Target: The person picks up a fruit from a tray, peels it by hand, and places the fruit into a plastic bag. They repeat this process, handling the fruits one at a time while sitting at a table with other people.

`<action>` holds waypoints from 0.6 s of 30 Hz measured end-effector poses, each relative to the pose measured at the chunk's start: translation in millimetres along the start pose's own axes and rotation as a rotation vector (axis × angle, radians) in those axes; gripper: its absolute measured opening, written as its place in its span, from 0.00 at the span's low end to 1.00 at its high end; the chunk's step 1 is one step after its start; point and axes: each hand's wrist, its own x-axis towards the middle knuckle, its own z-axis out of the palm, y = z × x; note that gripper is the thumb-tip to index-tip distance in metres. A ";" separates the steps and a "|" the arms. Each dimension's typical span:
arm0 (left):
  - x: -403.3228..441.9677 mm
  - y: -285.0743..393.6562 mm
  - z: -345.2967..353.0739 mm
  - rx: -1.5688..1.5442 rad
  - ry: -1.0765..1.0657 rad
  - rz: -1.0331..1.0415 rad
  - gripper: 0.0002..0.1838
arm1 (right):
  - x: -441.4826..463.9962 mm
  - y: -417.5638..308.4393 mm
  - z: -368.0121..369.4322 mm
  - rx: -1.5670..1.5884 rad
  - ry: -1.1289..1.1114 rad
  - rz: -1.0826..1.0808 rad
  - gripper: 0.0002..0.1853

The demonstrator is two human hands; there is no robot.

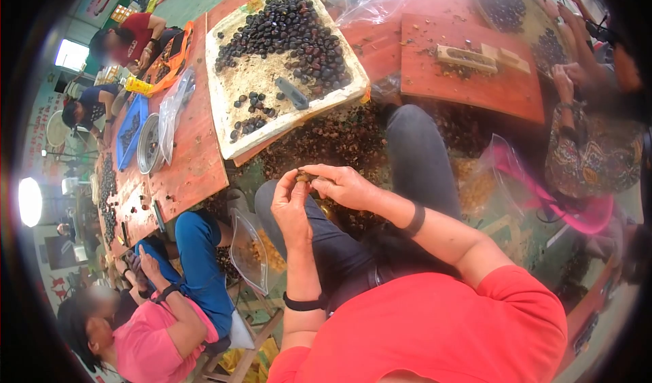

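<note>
My left hand (292, 210) and my right hand (346, 187) meet above my lap, fingertips pinched together. Between them is a small brownish, partly peeled piece (303, 177) that looks like a chestnut; the fingers hide most of it. In front of my knees, a white foam tray (221, 121) sits on the red table. Dark, glossy chestnuts (288, 26) are heaped toward its far end, with a few loose ones nearer me. A dark grey oblong piece (292, 92) lies in the tray among pale crumbs.
Shell scraps (333, 142) cover the floor under the table (193, 169). A clear bag of yellow kernels (250, 250) is by my left leg. A red board (468, 87) bears a wooden block (467, 58). A co-worker in pink (159, 339) sits at left; others work around the tables.
</note>
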 end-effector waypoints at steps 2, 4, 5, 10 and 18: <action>0.6 -0.9 -2.2 0.007 -0.018 0.003 0.12 | 0.8 1.1 -0.7 0.126 -0.031 0.063 0.21; 0.5 -1.0 -2.9 0.019 -0.027 0.003 0.12 | 2.0 6.6 0.5 0.120 -0.011 0.057 0.21; 0.4 -0.9 -2.7 0.019 -0.027 0.003 0.12 | 2.9 9.7 0.9 0.114 0.009 0.050 0.20; 0.0 5.1 1.5 -0.237 0.019 -0.039 0.10 | 5.7 10.3 -2.2 0.206 0.119 0.141 0.22; 0.3 -2.6 1.9 -0.331 0.040 -0.079 0.06 | -2.5 -7.5 1.8 0.059 -0.052 0.123 0.27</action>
